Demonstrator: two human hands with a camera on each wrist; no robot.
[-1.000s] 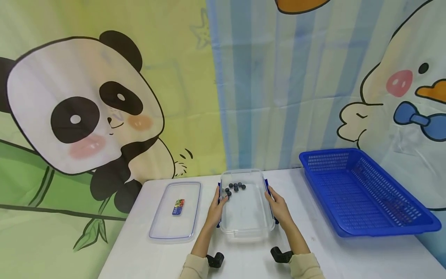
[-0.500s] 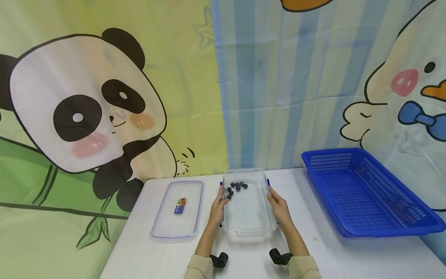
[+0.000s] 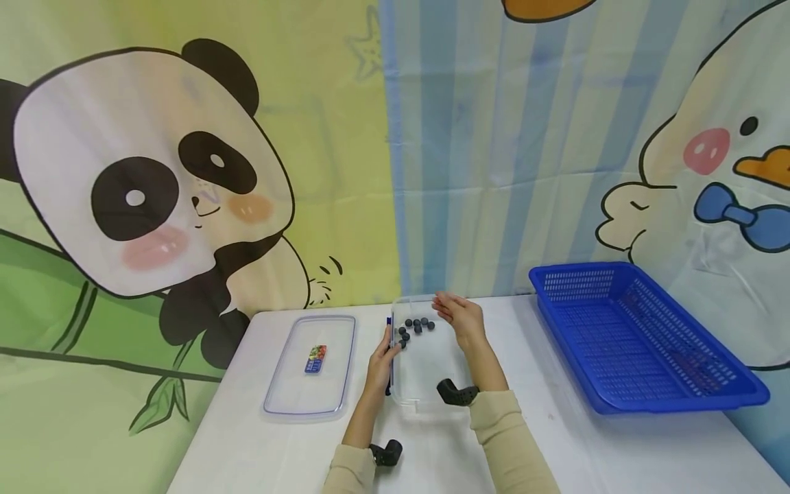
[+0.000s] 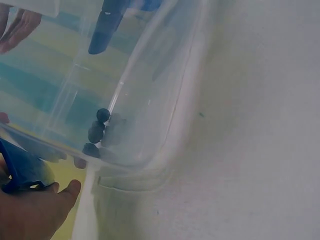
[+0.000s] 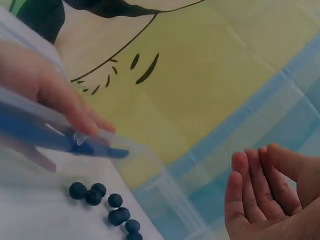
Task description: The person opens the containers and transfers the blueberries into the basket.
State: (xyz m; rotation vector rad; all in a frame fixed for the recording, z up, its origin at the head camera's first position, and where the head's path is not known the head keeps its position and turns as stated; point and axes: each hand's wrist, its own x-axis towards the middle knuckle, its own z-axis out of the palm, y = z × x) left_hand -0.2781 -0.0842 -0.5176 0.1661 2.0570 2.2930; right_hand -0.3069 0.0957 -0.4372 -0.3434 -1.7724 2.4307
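Note:
A clear plastic food container (image 3: 426, 377) with blue side clips is in the middle of the head view. Several blueberries (image 3: 417, 330) sit in its far left part; the right wrist view shows these blueberries (image 5: 93, 196) closer. My left hand (image 3: 378, 367) grips the container's left side, its thumb at the rim near the berries. Over the container's far right part is my right hand (image 3: 463, 321), holding nothing, its fingers together and slightly bent in the right wrist view. My right arm hides much of the container's right side.
A clear lid (image 3: 286, 394) with a small colourful label (image 3: 315, 359) lies on the white table (image 3: 228, 425) to the left. To the right stands a large blue mesh basket (image 3: 673, 406). A printed curtain (image 3: 459, 171) hangs behind the table.
My right hand has let go of the container's right side and moved up and left, over its far right part. The left hand keeps its grip; the berries stay grouped.

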